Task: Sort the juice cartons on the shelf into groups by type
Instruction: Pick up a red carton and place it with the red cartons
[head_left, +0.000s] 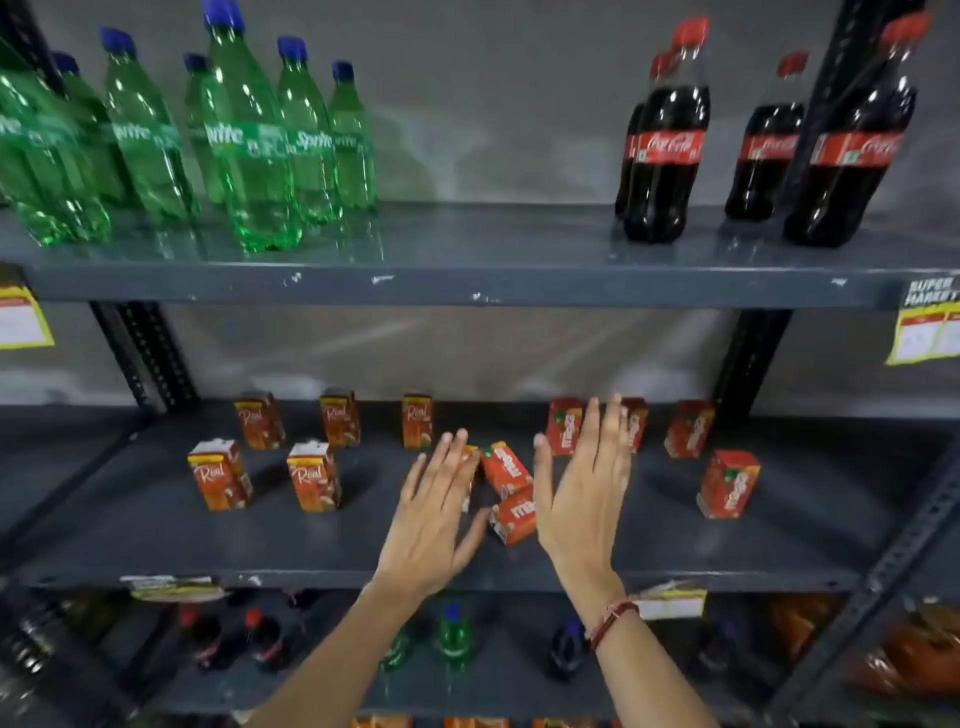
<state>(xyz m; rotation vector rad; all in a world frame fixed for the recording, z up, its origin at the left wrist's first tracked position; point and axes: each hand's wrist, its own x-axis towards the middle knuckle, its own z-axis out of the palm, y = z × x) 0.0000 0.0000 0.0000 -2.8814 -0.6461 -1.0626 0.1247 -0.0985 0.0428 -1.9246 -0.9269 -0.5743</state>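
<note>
Middle shelf (156, 551), juice cartons. Left hand (436, 514): flat, fingers spread, holding nothing. Right hand (582, 488): flat, fingers together and extended, holding nothing; red band (613, 618) at the wrist.

Between the two hands: two toppled cartons (511, 496), red-orange, long axes lying along the shelf, one above the other, lettering sideways and only partly legible. A third carton (470, 467) is mostly hidden behind the left fingertips.

Left of the left hand: five upright cartons (314, 475) marked "Real".

Right of and behind the right hand: four upright red cartons (727, 483), lettering running vertically; one partly covered by the fingers.

Upper shelf: green "Sprite" bottles (249, 135), dark "Coca-Cola" bottles (665, 140). Lower shelf blurred.
</note>
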